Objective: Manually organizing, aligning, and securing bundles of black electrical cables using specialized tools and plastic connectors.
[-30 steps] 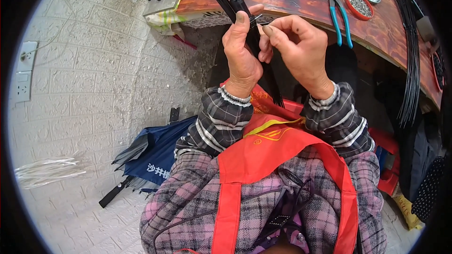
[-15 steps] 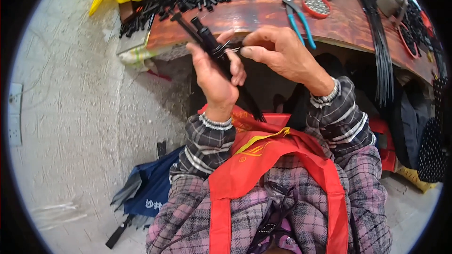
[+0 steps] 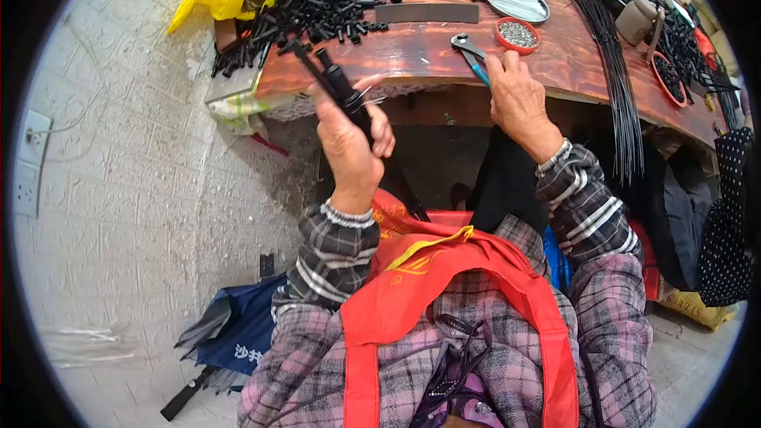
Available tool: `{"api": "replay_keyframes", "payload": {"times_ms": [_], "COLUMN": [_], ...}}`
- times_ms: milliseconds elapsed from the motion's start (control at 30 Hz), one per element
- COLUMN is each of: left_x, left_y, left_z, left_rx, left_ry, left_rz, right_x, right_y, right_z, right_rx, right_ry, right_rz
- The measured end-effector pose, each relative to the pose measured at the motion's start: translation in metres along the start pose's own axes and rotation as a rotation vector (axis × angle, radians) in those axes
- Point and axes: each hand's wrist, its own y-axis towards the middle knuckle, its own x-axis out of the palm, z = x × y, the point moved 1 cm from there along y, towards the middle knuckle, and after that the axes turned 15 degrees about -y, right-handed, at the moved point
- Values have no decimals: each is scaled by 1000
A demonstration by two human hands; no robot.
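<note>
My left hand (image 3: 349, 143) is wrapped around a black rod assembly (image 3: 339, 83), tilted with its upper end toward the table. Thin pale wire ends (image 3: 372, 100) stick out sideways from it beside my fingers. At the table's front edge, my right hand (image 3: 519, 99) closes over the blue handles of a pair of pliers (image 3: 469, 49). The dark metal jaws point away to the left; most of the handles are hidden under my fingers.
Black tubular parts (image 3: 341, 0) are heaped at the back of the wooden table (image 3: 412, 51). A grey bar (image 3: 426, 13), a red dish of small metal pieces (image 3: 517, 34), an oval tray (image 3: 517, 2) and dark thin rods (image 3: 618, 87) lie about. A blue umbrella (image 3: 238, 325) rests at lower left.
My right hand has left the wire by the rod assembly and moved right onto the pliers. The left hand still holds the assembly. The view has shifted, showing more of the table.
</note>
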Motion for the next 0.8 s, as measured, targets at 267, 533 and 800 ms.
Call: {"api": "replay_keyframes", "payload": {"times_ms": [267, 533, 800], "left_x": [1, -2, 5], "left_y": [4, 6, 7], "left_z": [-5, -15, -19], "left_rx": [-17, -88, -134], "left_ry": [-13, -41, 4], "left_rz": [29, 56, 98], "right_x": [10, -8, -4], "right_y": [13, -37, -24], "right_z": [5, -37, -45], "right_rx": [67, -119, -112], "right_ry": [92, 750, 492], "right_rz": [-101, -107, -34]}}
